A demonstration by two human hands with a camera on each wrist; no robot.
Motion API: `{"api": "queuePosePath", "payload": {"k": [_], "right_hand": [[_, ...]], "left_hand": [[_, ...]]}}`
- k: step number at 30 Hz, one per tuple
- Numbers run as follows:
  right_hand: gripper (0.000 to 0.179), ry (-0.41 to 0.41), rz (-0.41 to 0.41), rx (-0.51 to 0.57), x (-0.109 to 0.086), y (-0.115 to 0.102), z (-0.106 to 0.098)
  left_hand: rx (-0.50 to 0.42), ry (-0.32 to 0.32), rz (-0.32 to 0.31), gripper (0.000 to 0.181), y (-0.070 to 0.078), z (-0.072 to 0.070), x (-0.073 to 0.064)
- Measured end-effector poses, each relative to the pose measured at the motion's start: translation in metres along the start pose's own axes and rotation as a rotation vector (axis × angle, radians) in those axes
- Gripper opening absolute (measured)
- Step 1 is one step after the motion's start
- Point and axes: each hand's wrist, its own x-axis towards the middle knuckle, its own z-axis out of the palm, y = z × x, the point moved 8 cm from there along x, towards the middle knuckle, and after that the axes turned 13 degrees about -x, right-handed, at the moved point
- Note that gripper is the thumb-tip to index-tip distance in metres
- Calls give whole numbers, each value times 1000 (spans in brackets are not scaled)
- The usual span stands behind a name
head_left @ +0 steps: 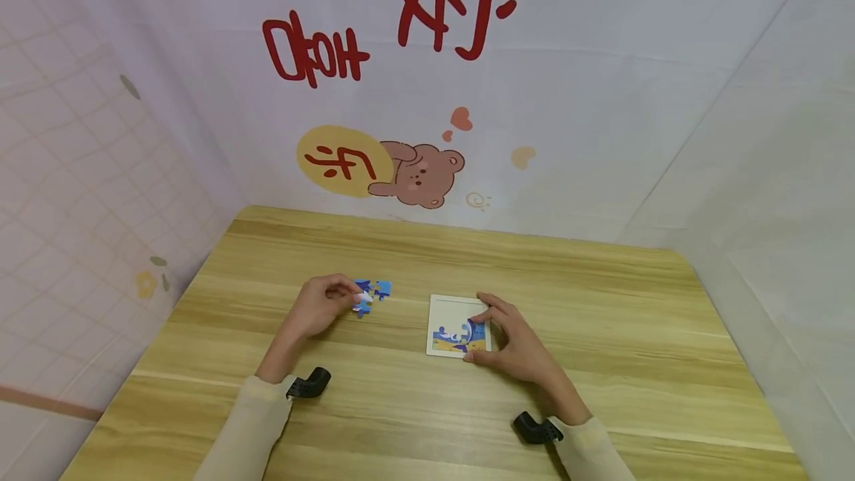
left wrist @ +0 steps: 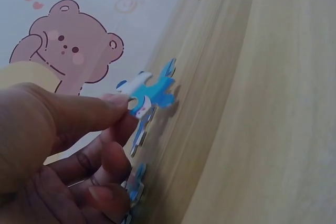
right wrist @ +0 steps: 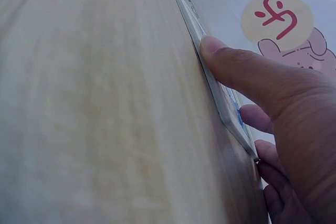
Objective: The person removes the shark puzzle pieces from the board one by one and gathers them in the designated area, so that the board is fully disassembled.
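Observation:
Between thumb and fingertips, my left hand (head_left: 322,309) pinches a blue-and-white jigsaw piece (left wrist: 157,92), which is held over the left part of the table. Other blue jigsaw pieces (head_left: 383,287) lie right beside those fingers, partly hidden by them in the left wrist view. My right hand (head_left: 519,347) holds a square, white-rimmed puzzle board (head_left: 444,312) flat on the table, thumb on its near edge and fingers on the right and far side. Joined pieces with a blue and yellow sea picture (head_left: 479,334) fill the lower right of the board; its upper left shows bare cream backing.
The wood-grain table (head_left: 414,421) ends at the back against a white cloth wall (head_left: 574,191) with a printed bear and red characters. Black curved mounts (head_left: 312,383) sit at both wrists, near the sleeve cuffs.

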Motion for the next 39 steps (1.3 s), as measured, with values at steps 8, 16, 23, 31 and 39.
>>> {"api": "queuePosePath", "payload": {"k": [8,16,23,31,39], "right_hand": [[52,6,-1,2,0,-2,-2],[50,0,-4,-10,0,1,0],[50,-5,7,-4,0,1,1],[50,-7,14,-11,-1,1,1],[51,-5,9,-5,0,1,1]], "left_hand": [[84,27,2,10,0,-6,0],[147,68,-33,9,-1,-9,0],[236,82,-60,9,-3,-9,0],[352,68,-68,7,-3,-6,-2],[408,73,-54,11,0,-5,-2]]}}
